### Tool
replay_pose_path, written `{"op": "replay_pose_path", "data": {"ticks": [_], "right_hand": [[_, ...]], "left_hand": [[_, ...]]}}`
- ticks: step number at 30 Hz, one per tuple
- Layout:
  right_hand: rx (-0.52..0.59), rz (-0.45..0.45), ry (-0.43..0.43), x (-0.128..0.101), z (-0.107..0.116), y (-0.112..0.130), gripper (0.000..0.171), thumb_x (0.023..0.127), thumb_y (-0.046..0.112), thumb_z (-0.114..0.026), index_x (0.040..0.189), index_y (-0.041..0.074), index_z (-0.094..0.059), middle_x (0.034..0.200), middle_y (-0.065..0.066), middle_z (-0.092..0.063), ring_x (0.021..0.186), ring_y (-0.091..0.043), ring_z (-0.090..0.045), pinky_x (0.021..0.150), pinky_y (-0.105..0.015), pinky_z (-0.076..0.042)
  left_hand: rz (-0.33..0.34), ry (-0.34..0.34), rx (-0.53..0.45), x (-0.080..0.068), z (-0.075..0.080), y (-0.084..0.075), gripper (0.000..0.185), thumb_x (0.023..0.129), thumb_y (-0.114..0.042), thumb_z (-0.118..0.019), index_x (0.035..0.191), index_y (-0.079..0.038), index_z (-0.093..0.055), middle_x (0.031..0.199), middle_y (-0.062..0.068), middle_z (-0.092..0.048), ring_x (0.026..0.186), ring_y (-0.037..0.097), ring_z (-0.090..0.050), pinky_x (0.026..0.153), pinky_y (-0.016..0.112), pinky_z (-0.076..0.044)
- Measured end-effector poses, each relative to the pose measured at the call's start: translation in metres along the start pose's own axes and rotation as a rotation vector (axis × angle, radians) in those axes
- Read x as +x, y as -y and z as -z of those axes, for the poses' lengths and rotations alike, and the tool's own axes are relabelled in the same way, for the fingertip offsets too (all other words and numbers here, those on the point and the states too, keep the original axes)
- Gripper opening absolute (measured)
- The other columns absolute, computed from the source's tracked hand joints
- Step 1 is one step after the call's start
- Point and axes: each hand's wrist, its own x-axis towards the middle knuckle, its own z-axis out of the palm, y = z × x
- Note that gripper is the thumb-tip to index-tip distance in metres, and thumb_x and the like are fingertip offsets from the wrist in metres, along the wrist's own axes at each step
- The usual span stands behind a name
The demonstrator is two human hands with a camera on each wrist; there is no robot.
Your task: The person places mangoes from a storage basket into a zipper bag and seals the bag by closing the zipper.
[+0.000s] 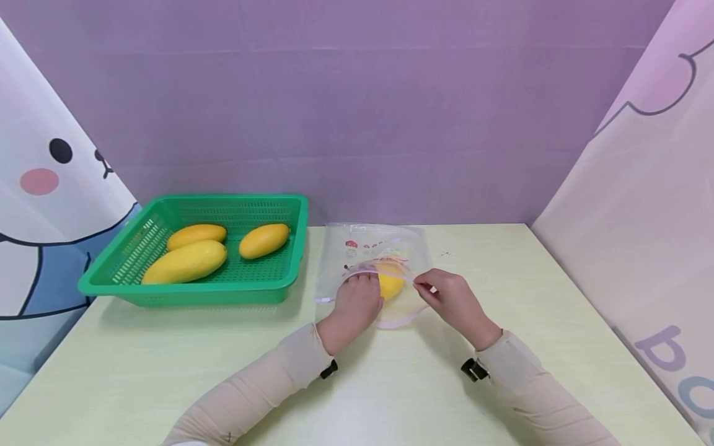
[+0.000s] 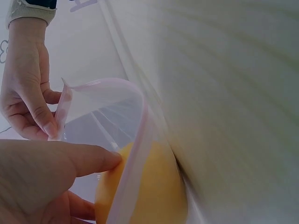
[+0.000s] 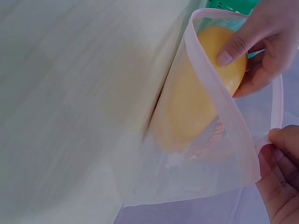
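I see a pale green bench [image 1: 167, 365] with purple wall behind. Green basket [image 1: 290, 248] sits at the back left, three yellow mangoes [image 1: 186, 261] in it. Just right of the basket, a clear zip bag [image 1: 362, 248] lies flat, mouth toward me. My left hand [image 1: 357, 303] is at the mouth, fingers [image 3: 233, 49] curled around a mango [image 1: 389, 285] that is partly inside the bag. My right hand [image 1: 452, 297] pinches the bag's pink rim [image 2: 140, 112] between thumb and forefinger, holding the mouth open. Both sleeves are beige; small black clips at the wrists.
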Motion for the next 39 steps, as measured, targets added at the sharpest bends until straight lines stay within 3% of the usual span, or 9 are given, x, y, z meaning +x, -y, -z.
{"op": "replay_pose_path", "data": {"ticks": [11, 19, 29, 32, 39], "right_hand": [[0.007, -0.007, 0.000, 0.000, 0.001, 0.001, 0.010, 0.077, -0.003, -0.072, 0.082, 0.005, -0.070, 0.080, -0.003, -0.068, 0.066, -0.011, -0.061, 0.054, -0.019, -0.051], [0.007, -0.022, 0.007, 0.001, 0.001, 0.002, 0.011, 0.077, -0.006, -0.072, 0.082, 0.004, -0.070, 0.080, -0.003, -0.068, 0.066, -0.012, -0.062, 0.054, -0.019, -0.051], [0.016, -0.045, 0.013, 0.001, 0.000, 0.002, 0.012, 0.077, -0.006, -0.072, 0.083, 0.004, -0.070, 0.081, -0.003, -0.068, 0.067, -0.012, -0.062, 0.054, -0.019, -0.051], [0.011, -0.062, 0.018, 0.000, 0.000, 0.002, 0.011, 0.077, -0.006, -0.072, 0.084, 0.004, -0.070, 0.081, -0.004, -0.068, 0.067, -0.012, -0.062, 0.054, -0.019, -0.051], [0.025, -0.081, 0.009, 0.000, 0.004, 0.004, 0.009, 0.078, -0.002, -0.072, 0.084, 0.004, -0.070, 0.079, -0.002, -0.067, 0.065, -0.010, -0.061, 0.054, -0.020, -0.052]], "left_hand": [[-0.018, 0.021, -0.037, -0.003, 0.007, -0.003, 0.043, 0.084, -0.032, -0.067, 0.112, 0.000, -0.062, 0.096, 0.011, -0.065, 0.083, 0.024, -0.062, 0.067, 0.034, -0.054], [-0.089, -0.019, 0.048, -0.012, 0.013, -0.007, 0.058, 0.081, -0.040, -0.070, 0.120, 0.001, -0.060, 0.106, 0.011, -0.064, 0.091, 0.023, -0.061, 0.078, 0.030, -0.052], [-0.163, 0.091, 0.057, -0.027, 0.032, -0.010, 0.063, 0.082, -0.045, -0.068, 0.126, -0.002, -0.057, 0.126, 0.011, -0.059, 0.114, 0.024, -0.055, 0.097, 0.029, -0.045], [-0.208, 0.093, 0.028, -0.032, 0.035, -0.009, 0.059, 0.083, -0.045, -0.067, 0.123, -0.003, -0.059, 0.122, 0.008, -0.061, 0.110, 0.022, -0.057, 0.093, 0.029, -0.047], [-0.296, 0.129, -0.148, -0.041, 0.048, 0.000, 0.049, 0.084, -0.040, -0.069, 0.117, -0.004, -0.062, 0.111, 0.006, -0.064, 0.097, 0.021, -0.061, 0.080, 0.030, -0.053]]}}
